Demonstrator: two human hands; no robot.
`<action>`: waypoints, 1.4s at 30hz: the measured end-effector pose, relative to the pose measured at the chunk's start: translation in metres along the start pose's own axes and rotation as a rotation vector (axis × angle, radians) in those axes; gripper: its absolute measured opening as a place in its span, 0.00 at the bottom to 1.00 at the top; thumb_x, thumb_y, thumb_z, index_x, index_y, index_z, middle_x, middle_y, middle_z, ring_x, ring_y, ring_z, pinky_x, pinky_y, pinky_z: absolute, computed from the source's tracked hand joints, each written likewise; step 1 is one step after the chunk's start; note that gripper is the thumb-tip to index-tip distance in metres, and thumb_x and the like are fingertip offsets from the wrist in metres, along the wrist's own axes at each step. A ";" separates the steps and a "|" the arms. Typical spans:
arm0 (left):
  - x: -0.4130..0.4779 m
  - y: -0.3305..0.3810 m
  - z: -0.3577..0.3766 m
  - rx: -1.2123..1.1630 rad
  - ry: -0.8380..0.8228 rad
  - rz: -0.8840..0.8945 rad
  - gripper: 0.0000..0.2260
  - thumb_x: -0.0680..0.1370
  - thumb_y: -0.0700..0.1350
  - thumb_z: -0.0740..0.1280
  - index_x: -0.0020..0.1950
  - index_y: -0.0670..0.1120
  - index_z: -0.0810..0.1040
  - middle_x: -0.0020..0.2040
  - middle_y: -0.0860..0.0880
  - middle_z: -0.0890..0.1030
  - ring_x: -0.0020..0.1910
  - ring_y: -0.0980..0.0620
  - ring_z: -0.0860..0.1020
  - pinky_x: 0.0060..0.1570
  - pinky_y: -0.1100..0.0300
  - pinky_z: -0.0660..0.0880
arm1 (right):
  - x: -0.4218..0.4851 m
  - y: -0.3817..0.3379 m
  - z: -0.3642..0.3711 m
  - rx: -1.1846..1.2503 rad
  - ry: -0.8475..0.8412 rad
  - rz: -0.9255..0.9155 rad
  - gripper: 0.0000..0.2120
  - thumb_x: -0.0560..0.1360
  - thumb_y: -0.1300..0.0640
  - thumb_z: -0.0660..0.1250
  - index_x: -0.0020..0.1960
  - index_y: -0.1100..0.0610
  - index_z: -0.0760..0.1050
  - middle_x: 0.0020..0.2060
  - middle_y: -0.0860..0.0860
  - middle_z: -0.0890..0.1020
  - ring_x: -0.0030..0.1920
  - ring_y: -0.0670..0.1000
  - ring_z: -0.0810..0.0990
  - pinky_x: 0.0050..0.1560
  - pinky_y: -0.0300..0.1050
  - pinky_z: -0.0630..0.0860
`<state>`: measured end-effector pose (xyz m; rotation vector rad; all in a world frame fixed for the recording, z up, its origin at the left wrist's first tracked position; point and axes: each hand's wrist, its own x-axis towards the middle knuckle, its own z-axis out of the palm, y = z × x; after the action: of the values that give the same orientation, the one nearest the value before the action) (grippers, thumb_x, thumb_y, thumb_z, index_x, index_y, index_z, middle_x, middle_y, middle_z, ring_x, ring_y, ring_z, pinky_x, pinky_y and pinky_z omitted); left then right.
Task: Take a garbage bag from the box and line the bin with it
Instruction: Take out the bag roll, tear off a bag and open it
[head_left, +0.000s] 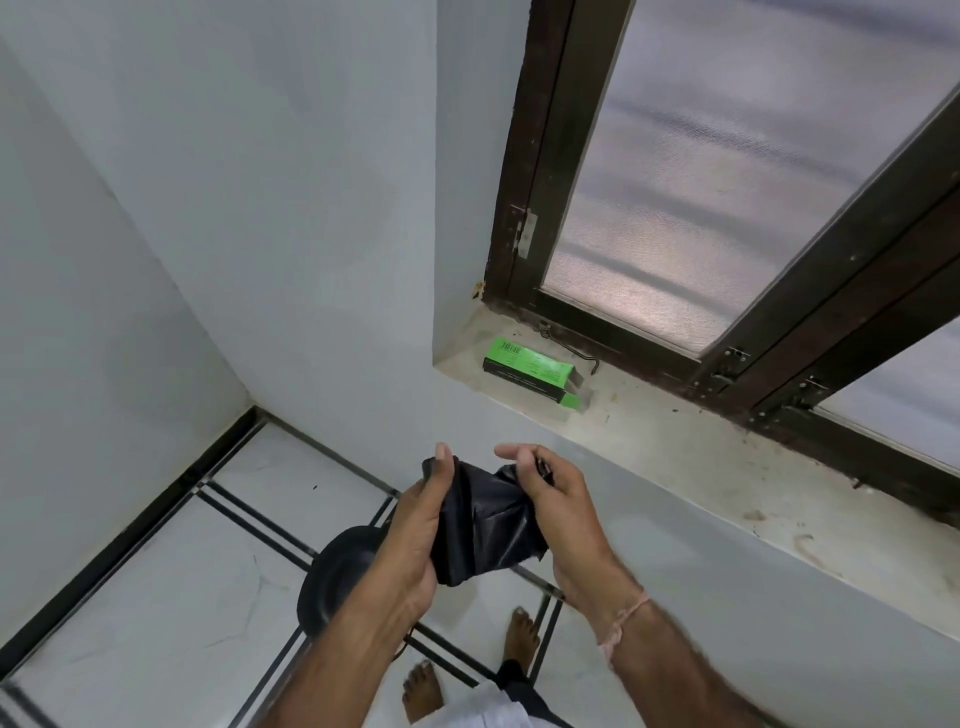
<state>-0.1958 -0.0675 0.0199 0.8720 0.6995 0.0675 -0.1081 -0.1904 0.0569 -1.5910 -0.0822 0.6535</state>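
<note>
A folded black garbage bag (485, 525) is held between both hands at chest height. My left hand (415, 535) grips its left side, thumb raised. My right hand (550, 509) pinches its upper right corner. The green and black box (530, 370) lies on its side on the window sill, its right end flap open, above and beyond my hands. A black round bin (335, 577) stands on the floor below my left forearm, which covers part of it.
The stone window sill (675, 441) runs along the right under a dark-framed window (701, 171) with a metal hook lying by the frame. White walls meet at the left corner. My bare feet (423, 693) stand on white floor tiles with black strips.
</note>
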 end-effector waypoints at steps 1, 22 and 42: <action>0.000 0.000 -0.001 0.006 -0.004 0.011 0.37 0.74 0.71 0.71 0.65 0.41 0.83 0.62 0.35 0.85 0.63 0.34 0.84 0.69 0.35 0.76 | -0.001 -0.001 0.000 -0.026 -0.050 -0.010 0.10 0.81 0.52 0.70 0.53 0.57 0.85 0.49 0.58 0.88 0.49 0.54 0.86 0.53 0.47 0.82; 0.002 -0.001 -0.011 -0.015 -0.033 0.019 0.39 0.73 0.75 0.67 0.66 0.42 0.83 0.63 0.36 0.85 0.64 0.36 0.83 0.71 0.37 0.74 | -0.001 0.003 0.008 -0.059 -0.027 -0.016 0.11 0.83 0.50 0.67 0.52 0.55 0.85 0.39 0.50 0.83 0.29 0.46 0.79 0.23 0.39 0.71; 0.002 0.002 -0.019 -0.056 -0.031 -0.012 0.35 0.74 0.76 0.65 0.63 0.48 0.86 0.63 0.41 0.86 0.63 0.40 0.85 0.66 0.38 0.78 | 0.008 0.008 0.011 0.015 0.059 0.077 0.05 0.81 0.59 0.72 0.46 0.56 0.83 0.40 0.50 0.85 0.41 0.47 0.83 0.39 0.40 0.82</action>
<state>-0.2052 -0.0532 0.0121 0.8133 0.6706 0.0625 -0.1089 -0.1785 0.0463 -1.6044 0.0279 0.6644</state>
